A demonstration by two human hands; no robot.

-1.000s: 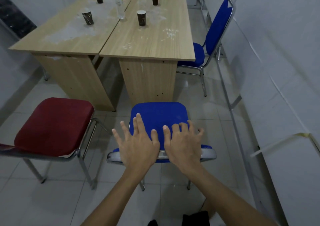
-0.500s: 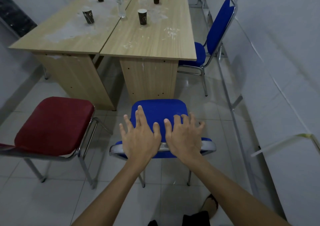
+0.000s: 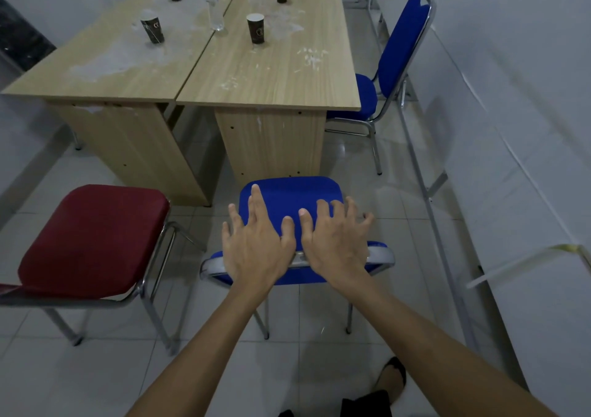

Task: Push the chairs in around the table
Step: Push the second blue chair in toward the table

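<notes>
Three chairs stand around the surface [image 3: 268, 74], which is two wooden desks pushed together. The near blue chair [image 3: 289, 192] faces the desk end, its seat just short of the panel. The left hand [image 3: 256, 247] and right hand [image 3: 335, 244] lie flat on its backrest, fingers spread, each grip apart. A red chair [image 3: 92, 240] stands to the left, a second blue chair [image 3: 399, 49] at the right side. Four paper cups [image 3: 256, 28] and one bottle [image 3: 212, 1] stand on top
</notes>
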